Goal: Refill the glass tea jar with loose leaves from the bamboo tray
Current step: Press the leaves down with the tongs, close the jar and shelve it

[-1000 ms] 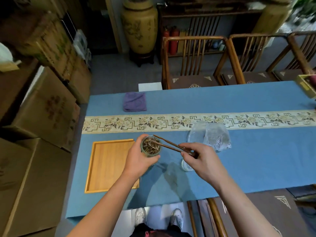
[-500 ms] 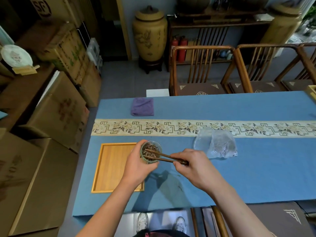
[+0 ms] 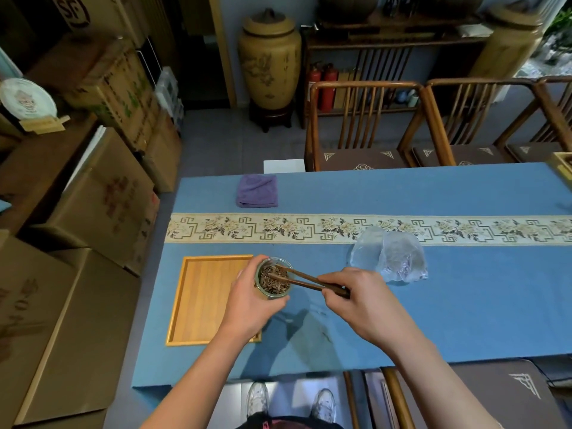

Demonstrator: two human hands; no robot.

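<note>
Most leaves sit in the glass tea jar (image 3: 274, 280) your left hand (image 3: 250, 305) grips — your right hand (image 3: 362, 308) pinches wooden tongs (image 3: 306, 279) inside it — bamboo tray (image 3: 204, 298) looks bare.

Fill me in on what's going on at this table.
A person is filling a glass tea jar. The left hand grips the jar, which holds loose leaves, beside the bamboo tray; the tray looks bare. The right hand pinches wooden tongs whose tips reach into the jar's mouth. A crumpled clear plastic bag lies nearby on the blue tablecloth.
</note>
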